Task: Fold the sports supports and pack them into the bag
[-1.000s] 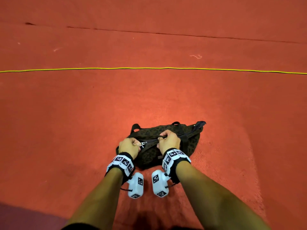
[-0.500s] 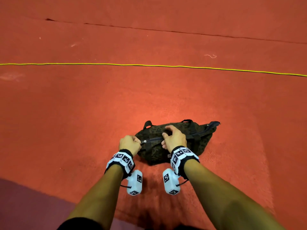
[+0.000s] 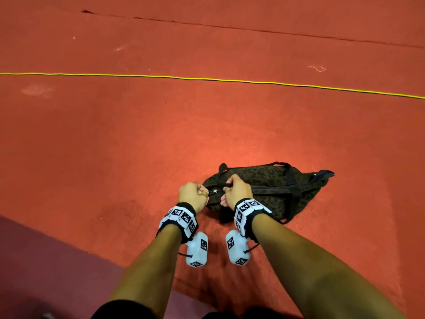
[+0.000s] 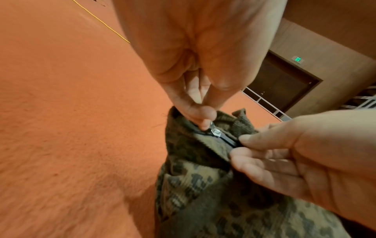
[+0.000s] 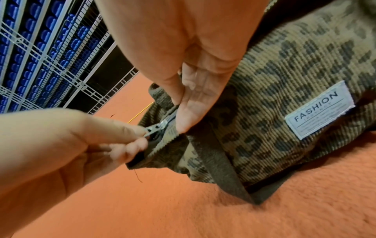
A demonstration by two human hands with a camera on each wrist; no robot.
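A leopard-print corduroy bag (image 3: 276, 199) lies on the red floor, its zip drawn closed along the top. My left hand (image 3: 205, 194) pinches the metal zipper pull (image 3: 212, 192) at the bag's left end; the left wrist view shows its fingertips (image 4: 205, 120) on the zipper slider (image 4: 216, 132). Just right of the pull, my right hand (image 3: 226, 192) grips the bag's top edge, its thumb (image 5: 189, 116) pressed beside the zipper pull (image 5: 154, 127). A white "FASHION" label (image 5: 319, 109) is sewn on the bag's side. No sports supports are visible.
A yellow line (image 3: 207, 78) crosses the red floor beyond the bag, with a floor seam (image 3: 253, 29) farther off. A darker purple strip (image 3: 34, 261) lies at lower left. Blue seats behind white wire fencing (image 5: 40, 48) and a dark door (image 4: 284, 83) stand at the edges.
My left hand has drawn the zipper pull leftward to the bag's left end. The right hand kept its hold on the top edge. The head view has shifted, so the bag sits farther right.
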